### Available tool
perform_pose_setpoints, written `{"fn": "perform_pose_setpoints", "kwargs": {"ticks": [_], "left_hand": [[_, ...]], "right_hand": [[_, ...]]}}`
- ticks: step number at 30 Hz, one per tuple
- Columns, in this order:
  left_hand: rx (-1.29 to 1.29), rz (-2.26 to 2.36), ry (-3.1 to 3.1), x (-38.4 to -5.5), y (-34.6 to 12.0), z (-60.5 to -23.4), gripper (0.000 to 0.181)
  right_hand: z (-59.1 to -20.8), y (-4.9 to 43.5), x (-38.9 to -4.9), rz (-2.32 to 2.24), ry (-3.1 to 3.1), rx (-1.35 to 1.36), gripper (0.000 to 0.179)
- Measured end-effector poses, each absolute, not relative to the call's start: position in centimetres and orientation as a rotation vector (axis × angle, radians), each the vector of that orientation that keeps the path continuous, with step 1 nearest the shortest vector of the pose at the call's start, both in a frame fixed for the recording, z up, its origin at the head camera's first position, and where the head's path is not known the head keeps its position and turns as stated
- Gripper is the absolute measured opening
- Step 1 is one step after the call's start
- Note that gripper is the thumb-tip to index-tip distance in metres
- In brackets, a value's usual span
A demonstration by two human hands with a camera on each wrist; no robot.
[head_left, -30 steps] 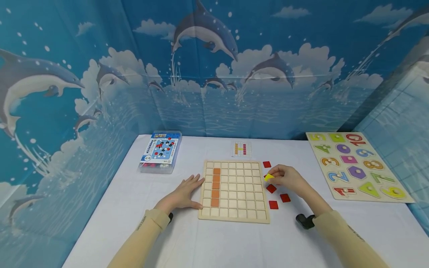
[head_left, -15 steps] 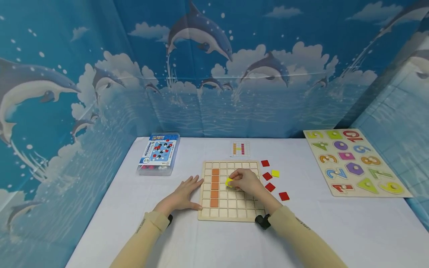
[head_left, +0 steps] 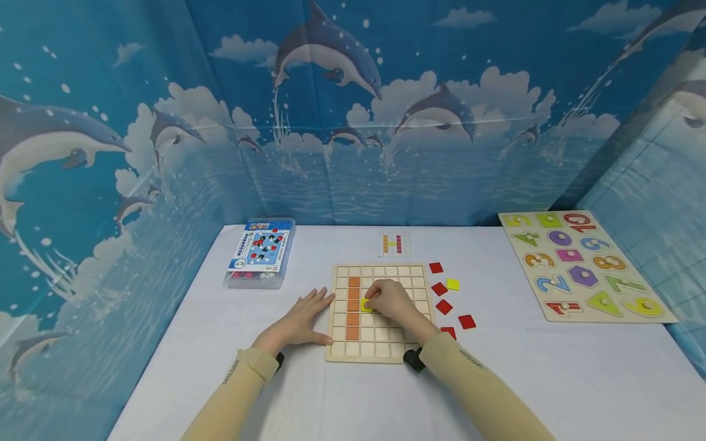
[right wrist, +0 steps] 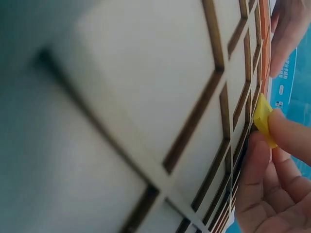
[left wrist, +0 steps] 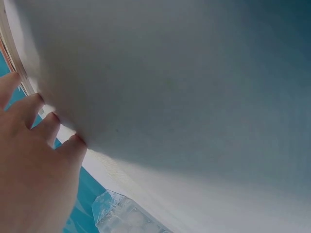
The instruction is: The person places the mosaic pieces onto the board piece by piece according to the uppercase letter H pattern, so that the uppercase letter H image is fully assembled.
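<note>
In the head view a wooden grid board (head_left: 380,356) lies flat, with a column of several orange tiles (head_left: 353,305) in its left part. My right hand (head_left: 390,300) pinches a yellow square tile (head_left: 365,305) at a cell just right of the middle orange tile. In the right wrist view the tile (right wrist: 263,119) is tilted between thumb and finger, close to the grid; whether it touches the cell floor I cannot tell. My left hand (head_left: 298,321) has its fingers spread and touches the board's left edge.
Several red tiles (head_left: 444,307) and one yellow tile (head_left: 453,284) lie right of the board. A small pattern card (head_left: 394,244) lies behind it. A plastic box (head_left: 261,252) stands at the back left, a number-and-shape puzzle board (head_left: 583,266) on the right.
My right hand has moved left from beside the board to the orange column, carrying the yellow tile. Another yellow tile now shows among the red ones. The left hand stays at the edge.
</note>
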State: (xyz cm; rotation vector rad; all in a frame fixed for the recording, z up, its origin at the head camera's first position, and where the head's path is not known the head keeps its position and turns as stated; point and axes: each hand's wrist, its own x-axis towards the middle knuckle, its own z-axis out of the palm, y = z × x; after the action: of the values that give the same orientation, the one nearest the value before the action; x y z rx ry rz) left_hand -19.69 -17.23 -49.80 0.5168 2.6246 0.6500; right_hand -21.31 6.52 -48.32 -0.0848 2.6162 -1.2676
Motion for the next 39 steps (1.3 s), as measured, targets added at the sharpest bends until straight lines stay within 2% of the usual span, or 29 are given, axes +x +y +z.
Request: {"fn": "perform_pose_setpoints", "kwargs": {"ticks": [9, 21, 31, 39], "left_hand": [[0.531, 0.655, 2.618, -19.7, -17.4, -49.7, 0.098], [0.539, 0.676, 2.622, -19.7, -17.6, -50.1, 0.099], [0.560, 0.665, 2.625, -19.8, -17.6, -49.9, 0.100], [0.573, 0.654, 2.624, -19.7, -17.6, -49.8, 0.100]], "right_hand": [[-48.5, 6.0, -21.6, -1.121, 2.724, -0.165, 0.009], [-48.3, 6.6, -21.5, -1.190, 2.673, -0.143, 0.011], [-46.9, 14.0, -23.0, -1.296, 2.657, -0.051, 0.025], [-46.7, 20.3, -23.4, -1.281, 2.728, 0.173, 0.031]]}}
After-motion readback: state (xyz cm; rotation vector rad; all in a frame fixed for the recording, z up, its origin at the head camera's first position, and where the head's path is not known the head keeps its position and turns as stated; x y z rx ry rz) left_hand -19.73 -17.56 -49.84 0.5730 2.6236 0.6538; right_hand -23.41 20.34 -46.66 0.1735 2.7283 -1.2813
